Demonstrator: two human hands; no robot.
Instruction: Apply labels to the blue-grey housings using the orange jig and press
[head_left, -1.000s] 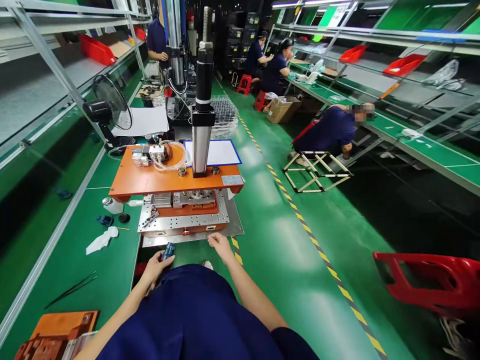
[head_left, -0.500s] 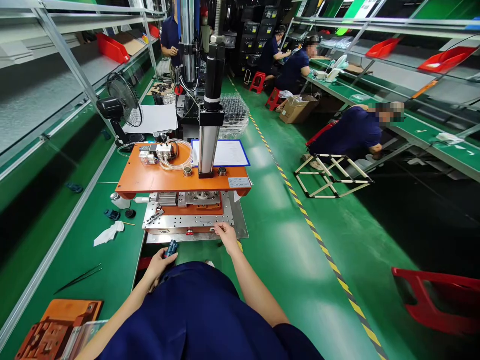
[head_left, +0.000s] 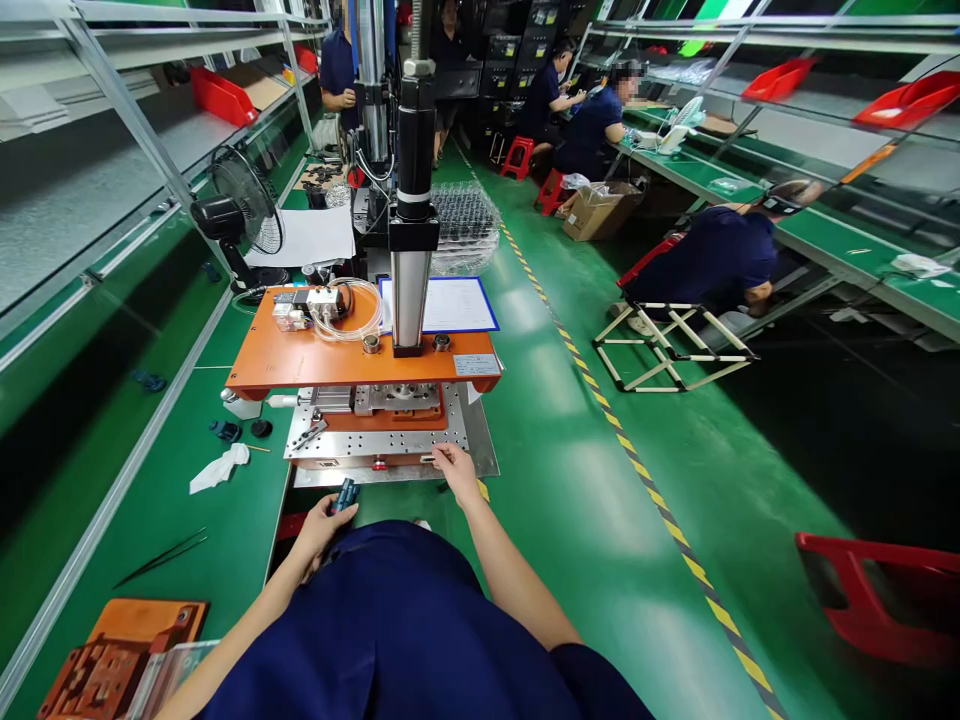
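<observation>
My left hand (head_left: 322,527) is closed around a small dark blue plastic part (head_left: 346,495), held low in front of me by the table's edge. My right hand (head_left: 456,472) is at the right front of the base of an orange bench press (head_left: 360,365). Its thumb and forefinger are pinched at the base's front face, beside a small pale fitting (head_left: 427,459); whether they grip anything is hidden. On that face, left of my right hand, sits a red button (head_left: 379,463). The press has an upright cylinder (head_left: 411,290) and a perforated metal plate (head_left: 352,443).
On the green table (head_left: 232,545) lie tweezers (head_left: 161,557), a white tissue (head_left: 220,469), a black cap (head_left: 261,428) and an orange fixture block (head_left: 112,650). A fan (head_left: 244,205) stands behind. Co-workers sit to the right; a red stool (head_left: 877,600) is near.
The view has shifted slightly. Both hands stay almost where they were, the left still with the blue part. At the back, a standing person has come into view behind the press.
</observation>
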